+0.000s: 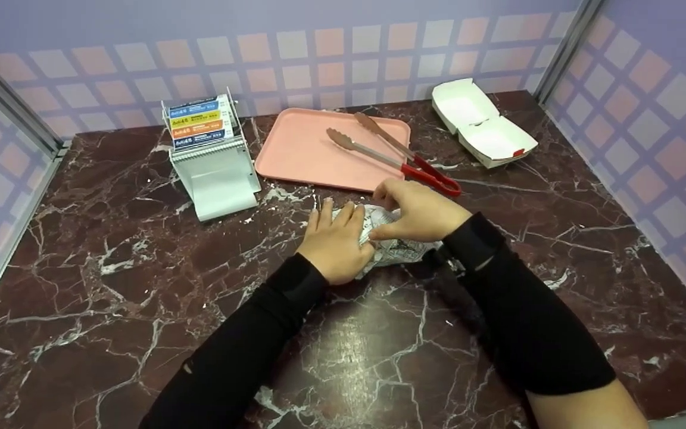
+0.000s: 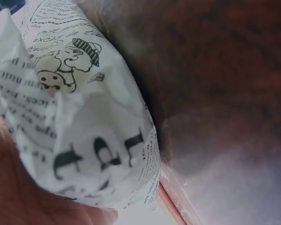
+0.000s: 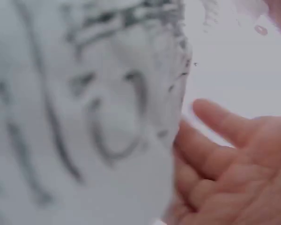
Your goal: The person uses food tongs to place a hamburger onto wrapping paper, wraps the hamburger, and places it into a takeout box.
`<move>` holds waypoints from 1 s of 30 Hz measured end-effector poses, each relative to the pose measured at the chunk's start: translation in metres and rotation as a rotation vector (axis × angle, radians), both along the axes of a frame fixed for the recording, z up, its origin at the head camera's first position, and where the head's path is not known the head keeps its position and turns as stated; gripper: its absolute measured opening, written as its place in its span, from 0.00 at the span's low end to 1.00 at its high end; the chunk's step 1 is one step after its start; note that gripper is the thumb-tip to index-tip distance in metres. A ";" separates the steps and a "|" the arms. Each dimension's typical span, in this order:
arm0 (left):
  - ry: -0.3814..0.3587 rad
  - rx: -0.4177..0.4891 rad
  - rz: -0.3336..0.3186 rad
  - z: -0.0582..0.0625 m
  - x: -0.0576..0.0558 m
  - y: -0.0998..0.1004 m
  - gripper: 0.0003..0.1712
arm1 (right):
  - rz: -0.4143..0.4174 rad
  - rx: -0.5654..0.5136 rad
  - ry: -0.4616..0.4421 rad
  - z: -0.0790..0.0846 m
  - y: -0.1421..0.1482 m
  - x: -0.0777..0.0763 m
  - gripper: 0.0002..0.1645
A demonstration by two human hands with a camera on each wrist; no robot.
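Observation:
A bundle wrapped in white printed paper (image 1: 405, 251) lies on the dark marbled table under both hands. Its lettering and a cartoon drawing show on the wrapper (image 2: 79, 103) in the left wrist view. My left hand (image 1: 338, 243) rests on the bundle's left part with its fingers stretched out and spread. On the other side, my right hand (image 1: 423, 213) touches the paper, thumb toward the left hand and fingers arched. In the right wrist view the right palm (image 3: 239, 164) faces the paper, fingers extended beside it. What the wrapper contains is hidden.
Behind the hands lies a pink tray (image 1: 295, 146), with red-handled tongs (image 1: 402, 164) across its right edge. To the left stands a dispenser (image 1: 215, 173) with several coloured labels (image 1: 197, 124). An opened white carton (image 1: 486, 128) sits at the back right. Patterned walls enclose the table.

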State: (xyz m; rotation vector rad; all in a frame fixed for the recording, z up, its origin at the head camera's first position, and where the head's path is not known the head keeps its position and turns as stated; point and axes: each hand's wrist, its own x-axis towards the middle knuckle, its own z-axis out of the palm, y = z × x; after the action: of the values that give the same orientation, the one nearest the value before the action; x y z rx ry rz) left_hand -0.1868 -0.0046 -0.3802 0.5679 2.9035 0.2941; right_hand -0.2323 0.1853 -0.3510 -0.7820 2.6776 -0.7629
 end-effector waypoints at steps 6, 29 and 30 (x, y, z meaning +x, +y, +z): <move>-0.011 0.011 -0.003 0.000 -0.001 0.000 0.42 | 0.046 -0.016 -0.032 0.002 0.000 -0.001 0.31; -0.051 0.029 -0.042 -0.001 -0.003 -0.006 0.47 | 0.073 -0.181 -0.244 -0.013 0.013 -0.017 0.20; -0.062 0.030 -0.048 0.000 -0.003 -0.006 0.48 | 0.083 -0.184 -0.245 -0.014 0.014 -0.018 0.19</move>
State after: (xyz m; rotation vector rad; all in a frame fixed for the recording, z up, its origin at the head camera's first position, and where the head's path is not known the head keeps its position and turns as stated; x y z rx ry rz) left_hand -0.1902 -0.0108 -0.3805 0.6210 2.8259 0.3435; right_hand -0.2505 0.1990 -0.3647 -0.7806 2.3681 -1.0234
